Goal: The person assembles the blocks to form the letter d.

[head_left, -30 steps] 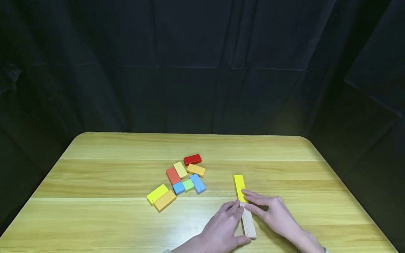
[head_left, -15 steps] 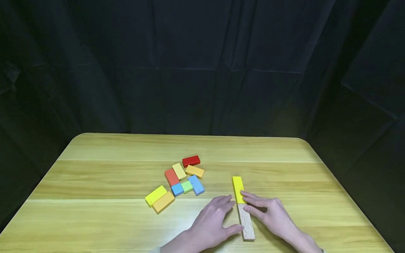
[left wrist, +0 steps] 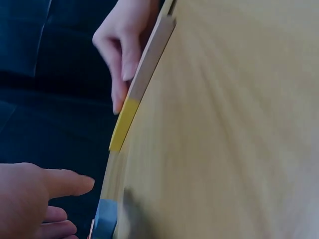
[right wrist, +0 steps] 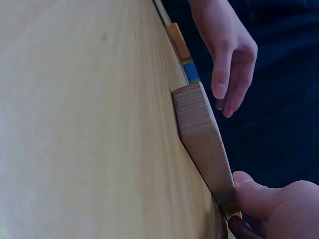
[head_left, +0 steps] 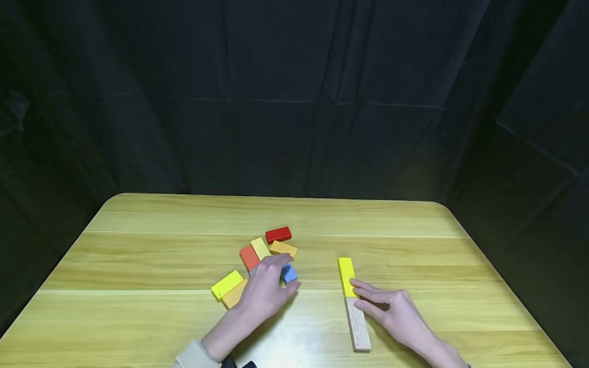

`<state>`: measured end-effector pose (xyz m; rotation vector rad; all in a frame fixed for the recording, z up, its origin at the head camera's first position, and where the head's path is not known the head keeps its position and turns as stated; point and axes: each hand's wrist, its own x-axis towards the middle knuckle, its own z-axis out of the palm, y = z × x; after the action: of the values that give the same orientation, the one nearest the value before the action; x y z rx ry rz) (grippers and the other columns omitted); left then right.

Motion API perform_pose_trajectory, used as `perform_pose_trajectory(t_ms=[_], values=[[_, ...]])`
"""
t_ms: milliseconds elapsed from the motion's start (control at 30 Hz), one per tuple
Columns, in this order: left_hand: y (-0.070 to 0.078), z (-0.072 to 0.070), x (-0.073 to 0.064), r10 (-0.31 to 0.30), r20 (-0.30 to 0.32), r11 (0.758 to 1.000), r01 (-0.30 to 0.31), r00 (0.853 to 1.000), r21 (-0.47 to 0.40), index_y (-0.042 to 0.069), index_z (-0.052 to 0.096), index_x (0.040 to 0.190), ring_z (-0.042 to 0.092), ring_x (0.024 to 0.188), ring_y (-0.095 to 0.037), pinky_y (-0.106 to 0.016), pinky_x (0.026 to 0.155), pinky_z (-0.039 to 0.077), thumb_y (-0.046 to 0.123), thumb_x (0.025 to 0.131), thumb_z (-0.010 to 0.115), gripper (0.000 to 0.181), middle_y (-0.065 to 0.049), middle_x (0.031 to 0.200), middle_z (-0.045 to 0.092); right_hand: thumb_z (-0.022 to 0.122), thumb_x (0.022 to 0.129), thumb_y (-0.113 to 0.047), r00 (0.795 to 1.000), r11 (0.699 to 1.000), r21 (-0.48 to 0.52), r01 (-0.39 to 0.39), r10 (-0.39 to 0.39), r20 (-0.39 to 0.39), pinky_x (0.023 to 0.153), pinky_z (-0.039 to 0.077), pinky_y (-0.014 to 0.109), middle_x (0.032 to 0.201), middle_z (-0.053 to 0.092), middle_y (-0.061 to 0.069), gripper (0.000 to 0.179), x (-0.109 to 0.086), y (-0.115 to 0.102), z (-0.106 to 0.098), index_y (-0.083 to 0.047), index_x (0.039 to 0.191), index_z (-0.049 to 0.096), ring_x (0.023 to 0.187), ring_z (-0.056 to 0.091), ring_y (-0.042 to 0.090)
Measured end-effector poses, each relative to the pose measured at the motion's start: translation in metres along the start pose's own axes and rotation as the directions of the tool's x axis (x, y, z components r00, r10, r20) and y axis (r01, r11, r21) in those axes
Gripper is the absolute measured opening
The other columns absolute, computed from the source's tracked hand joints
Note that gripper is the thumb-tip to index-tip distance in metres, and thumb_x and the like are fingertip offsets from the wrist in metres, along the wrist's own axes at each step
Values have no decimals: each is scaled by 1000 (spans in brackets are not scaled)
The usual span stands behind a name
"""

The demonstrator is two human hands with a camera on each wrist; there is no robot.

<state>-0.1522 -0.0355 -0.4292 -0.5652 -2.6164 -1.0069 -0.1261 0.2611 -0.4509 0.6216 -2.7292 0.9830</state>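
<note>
My left hand [head_left: 264, 289] hovers over the group of coloured blocks, with thumb and fingers spread apart around a blue block [head_left: 289, 273]. In the left wrist view, the thumb is held out above that blue block [left wrist: 105, 218], and nothing is gripped. To the right, a yellow block [head_left: 347, 276] and a pale speckled block [head_left: 358, 324] lie end to end in a straight line. My right hand [head_left: 395, 306] rests against their right side near the joint, fingertips at the yellow block and thumb at the speckled one. A small green block is hidden behind the left hand.
Around the left hand lie a dark red block [head_left: 278, 234], an orange block [head_left: 284, 248], a pale yellow block [head_left: 260, 248] and a coral block [head_left: 249, 257]. Another yellow block [head_left: 227, 285] and orange block [head_left: 235, 295] sit left of the hand. A dark curtain [head_left: 294, 102] hangs behind the table.
From beside the joined blocks, my left hand has let go and moved left and away from me to the coloured blocks. The right hand stays at the joint.
</note>
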Motion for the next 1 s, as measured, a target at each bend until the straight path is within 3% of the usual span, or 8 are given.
perform_pose_trajectory(t_ms=[100, 367, 633, 833, 1000], values=[[-7, -2, 3, -26, -6, 999, 26, 1000, 25, 0, 69, 116, 66, 96, -26, -39, 83, 58, 19, 76, 86, 48, -10, 105, 72, 76, 88, -31, 1000, 1000, -2, -7, 7, 2, 97, 37, 2, 126, 68, -10, 33, 0, 0, -1, -16, 117, 75, 117, 64, 19], [-16, -2, 7, -37, 13, 997, 36, 999, 72, 1, 69, 106, 64, 89, -22, -36, 76, 56, 22, 73, 89, 43, -6, 95, 72, 76, 88, -33, 1000, 1000, -17, -16, 16, 3, 97, 39, 4, 126, 68, -11, 34, 1, 1, -1, -18, 118, 75, 117, 64, 18], [-18, -3, 7, -37, 23, 997, 36, 999, 64, 1, 70, 103, 66, 90, -24, -37, 77, 57, 21, 74, 89, 40, -7, 95, 73, 76, 88, -33, 1000, 1000, -21, -13, 13, 3, 97, 44, 10, 126, 67, -13, 33, 0, 1, -1, -18, 117, 76, 117, 64, 17], [-18, -4, 7, -41, 37, 997, 38, 998, 61, 1, 69, 102, 62, 84, -20, -33, 71, 54, 20, 74, 88, 39, -6, 93, 71, 76, 88, -31, 1000, 1000, 5, -17, 17, 5, 96, 39, 4, 126, 68, -11, 32, 1, 1, -1, -17, 117, 76, 117, 63, 19], [-18, -6, 7, -51, 56, 997, 47, 997, 62, -1, 68, 108, 62, 88, -22, -35, 74, 56, 20, 75, 88, 44, -9, 98, 71, 76, 88, -31, 1000, 1000, 17, -16, 16, 10, 96, 38, 3, 127, 68, -11, 32, 0, 2, -1, -17, 117, 76, 118, 63, 19]])
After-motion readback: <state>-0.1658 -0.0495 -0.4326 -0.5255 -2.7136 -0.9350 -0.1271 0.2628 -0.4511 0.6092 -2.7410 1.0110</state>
